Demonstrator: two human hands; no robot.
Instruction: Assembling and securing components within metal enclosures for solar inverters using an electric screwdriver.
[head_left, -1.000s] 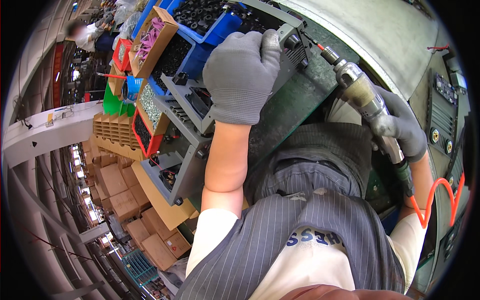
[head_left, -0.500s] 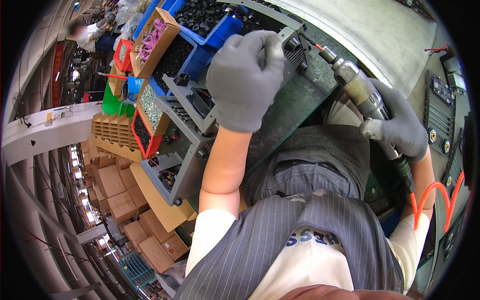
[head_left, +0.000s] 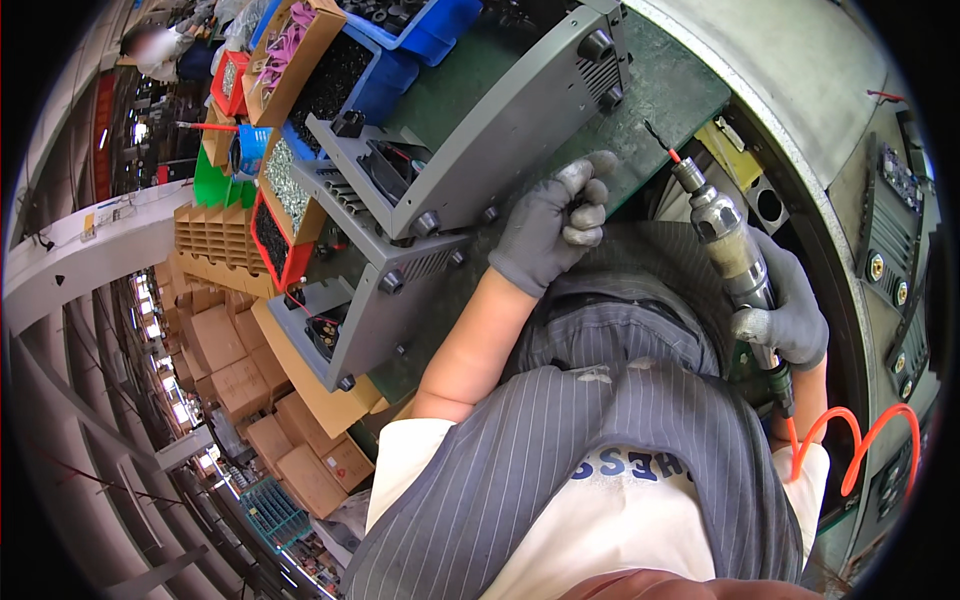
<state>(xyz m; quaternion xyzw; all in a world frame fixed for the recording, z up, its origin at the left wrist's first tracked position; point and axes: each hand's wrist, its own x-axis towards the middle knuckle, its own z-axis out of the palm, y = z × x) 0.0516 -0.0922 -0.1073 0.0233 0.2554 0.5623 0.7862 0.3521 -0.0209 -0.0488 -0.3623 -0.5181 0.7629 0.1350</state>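
My right hand [head_left: 790, 305], in a grey glove, is wrapped round a pneumatic screwdriver [head_left: 728, 240]. Its thin dark bit points up and away, past the bench edge. My left hand [head_left: 555, 220], gloved too, hovers at the near bench edge with its fingers curled in; whatever they may hold is hidden. Just beyond it a grey metal housing [head_left: 510, 120] with black round feet and vent slots stands on the bench, apart from the hand. To its left are a second grey housing [head_left: 375, 310] and a black fan [head_left: 395, 165] inside the nearer frame.
Blue bins [head_left: 385, 85] of black parts stand at the back left. Beside them are a red tray [head_left: 275, 240], a carton of pink pieces [head_left: 290, 50] and a cardboard divider [head_left: 215, 240]. An orange coiled hose [head_left: 850, 430] hangs at the right. Stacked cartons [head_left: 225, 350] lie farther left.
My left hand has come off the housing's far end and drawn back toward me, fingers curling. The screwdriver has shifted slightly down and away from the housing. The housing now shows more fully.
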